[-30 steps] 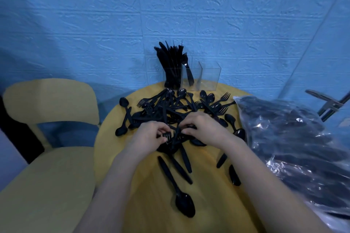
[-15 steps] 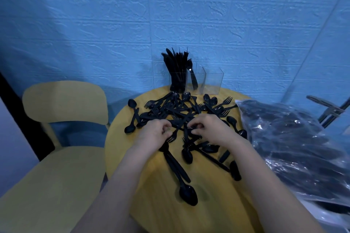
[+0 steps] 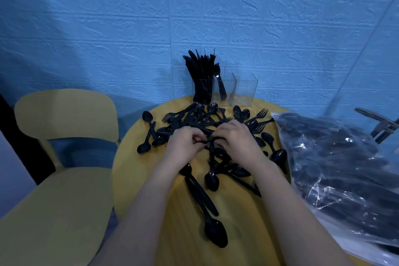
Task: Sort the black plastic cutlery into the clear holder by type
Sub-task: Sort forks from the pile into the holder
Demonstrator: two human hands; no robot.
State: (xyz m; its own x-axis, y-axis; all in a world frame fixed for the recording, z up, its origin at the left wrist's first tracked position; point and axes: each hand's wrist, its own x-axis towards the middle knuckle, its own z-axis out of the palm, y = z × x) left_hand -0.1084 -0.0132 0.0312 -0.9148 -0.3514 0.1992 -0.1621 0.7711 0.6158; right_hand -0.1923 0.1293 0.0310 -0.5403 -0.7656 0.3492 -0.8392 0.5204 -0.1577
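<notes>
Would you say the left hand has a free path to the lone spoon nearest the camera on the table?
Probably yes: the spoon lies uncovered beside the left forearm, but the left hand is now pinching cutlery.

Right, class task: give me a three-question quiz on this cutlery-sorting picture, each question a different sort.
1. True or false: the clear holder stands at the table's far edge.
2. Which compartment is fullest: A left, B middle, C right?
3. What lies at the table's right side?

Key
1. True.
2. A; the left is packed, the middle holds very little, the right looks empty.
3. A clear plastic bag of black cutlery.
</notes>
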